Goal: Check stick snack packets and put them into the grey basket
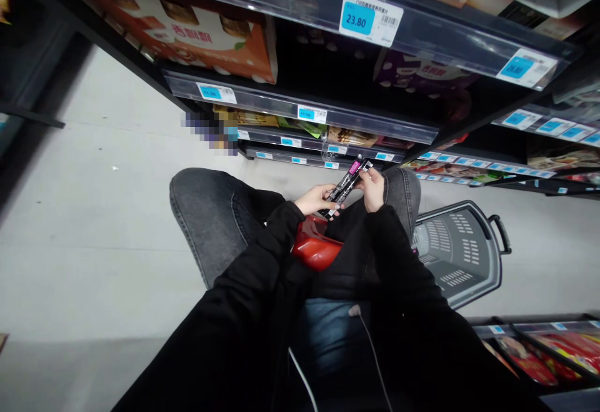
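Note:
Over my lap, both hands hold a pair of slim black stick packets (345, 185) with a pink label and barcodes. My left hand (314, 199) grips their lower end, its thumb laid across them. At the upper end, my right hand (372, 189) pinches the packets near a barcode. The print on them is too small to read. Just below the hands, a glossy red object (317, 251) shows between my bent legs; its kind I cannot make out.
A grey shopping basket (485, 237) stands on the floor beside my right knee. Dark store shelves in front bear an orange carton (197, 34), purple cartons (417, 74) and price tags (370, 18). Another shelf with red packages (572, 346) is at the lower right. White cords hang over my front.

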Demonstrator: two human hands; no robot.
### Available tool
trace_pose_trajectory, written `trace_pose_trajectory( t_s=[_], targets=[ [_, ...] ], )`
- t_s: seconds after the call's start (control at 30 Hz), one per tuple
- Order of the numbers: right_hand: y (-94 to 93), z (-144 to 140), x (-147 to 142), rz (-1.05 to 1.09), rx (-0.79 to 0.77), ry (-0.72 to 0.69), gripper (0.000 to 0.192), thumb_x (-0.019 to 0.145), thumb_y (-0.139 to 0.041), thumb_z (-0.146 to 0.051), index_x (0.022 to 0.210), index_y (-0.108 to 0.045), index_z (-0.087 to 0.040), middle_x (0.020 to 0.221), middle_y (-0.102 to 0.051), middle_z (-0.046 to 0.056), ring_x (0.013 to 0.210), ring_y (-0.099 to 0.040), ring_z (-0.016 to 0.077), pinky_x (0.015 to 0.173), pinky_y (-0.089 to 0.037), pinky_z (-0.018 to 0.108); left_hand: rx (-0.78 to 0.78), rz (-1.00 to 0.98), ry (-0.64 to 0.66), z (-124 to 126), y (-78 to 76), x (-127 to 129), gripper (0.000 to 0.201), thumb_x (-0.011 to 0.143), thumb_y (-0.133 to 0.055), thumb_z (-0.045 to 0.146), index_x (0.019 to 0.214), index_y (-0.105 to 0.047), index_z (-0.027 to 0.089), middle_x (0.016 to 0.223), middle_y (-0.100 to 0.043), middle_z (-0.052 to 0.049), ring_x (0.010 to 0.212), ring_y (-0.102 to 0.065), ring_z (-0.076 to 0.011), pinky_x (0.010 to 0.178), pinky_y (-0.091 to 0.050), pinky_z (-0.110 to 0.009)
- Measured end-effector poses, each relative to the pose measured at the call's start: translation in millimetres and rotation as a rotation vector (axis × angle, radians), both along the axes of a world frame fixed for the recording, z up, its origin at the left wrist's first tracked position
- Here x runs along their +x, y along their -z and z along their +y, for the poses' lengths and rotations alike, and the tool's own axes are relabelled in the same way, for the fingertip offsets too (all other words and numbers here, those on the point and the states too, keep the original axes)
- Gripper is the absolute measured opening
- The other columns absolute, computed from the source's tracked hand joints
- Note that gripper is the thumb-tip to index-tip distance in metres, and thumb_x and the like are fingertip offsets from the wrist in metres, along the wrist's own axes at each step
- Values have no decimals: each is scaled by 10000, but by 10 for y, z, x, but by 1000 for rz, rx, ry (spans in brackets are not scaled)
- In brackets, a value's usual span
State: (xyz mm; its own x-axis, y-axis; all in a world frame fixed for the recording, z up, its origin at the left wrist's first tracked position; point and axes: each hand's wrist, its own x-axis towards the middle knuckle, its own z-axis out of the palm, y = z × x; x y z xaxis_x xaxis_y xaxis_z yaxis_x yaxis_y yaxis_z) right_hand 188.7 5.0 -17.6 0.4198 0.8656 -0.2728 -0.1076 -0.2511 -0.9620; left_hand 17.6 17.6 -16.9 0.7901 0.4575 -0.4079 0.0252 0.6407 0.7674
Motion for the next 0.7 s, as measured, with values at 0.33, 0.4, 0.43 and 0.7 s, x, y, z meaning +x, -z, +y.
trace_pose_trajectory(
  t_s=[0.33, 0.4, 0.43, 0.7],
  targets=[
    [-29, 1, -20, -12, -32, 9, 203, 626, -590, -335, 679, -450, -198, 549, -467, -72, 474, -492, 87, 486, -488, 252, -33, 25, 2, 4, -50, -5, 540, 546, -767, 273, 973, -476, 118, 798, -676, -75, 597, -656, -184, 531, -522, -271],
    [-4, 6, 6, -29, -28, 47, 202, 645, -579, -346, 680, -447, -197, 558, -471, -70, 484, -490, 83, 504, -494, 252, -20, 18, -9, 9, -39, 0, 549, 539, -770, 269, 980, -481, 116, 790, -674, -71, 610, -659, -193, 532, -527, -283],
    [5, 10, 22, -23, -26, 69, 201, 650, -576, -347, 691, -449, -196, 570, -481, -68, 490, -495, 82, 514, -499, 255, -9, 20, -24, 14, -23, 0, 544, 532, -773, 266, 971, -489, 113, 777, -673, -66, 617, -659, -196, 539, -531, -291],
    [-36, 35, 93, 144, 0, 229, 207, 670, -559, -334, 767, -442, -195, 560, -513, -66, 445, -541, 102, 456, -508, 270, 41, 126, -346, 91, 159, -32, 462, 481, -800, 252, 852, -587, 78, 665, -668, -44, 587, -650, -176, 590, -546, -295]
  ],
)
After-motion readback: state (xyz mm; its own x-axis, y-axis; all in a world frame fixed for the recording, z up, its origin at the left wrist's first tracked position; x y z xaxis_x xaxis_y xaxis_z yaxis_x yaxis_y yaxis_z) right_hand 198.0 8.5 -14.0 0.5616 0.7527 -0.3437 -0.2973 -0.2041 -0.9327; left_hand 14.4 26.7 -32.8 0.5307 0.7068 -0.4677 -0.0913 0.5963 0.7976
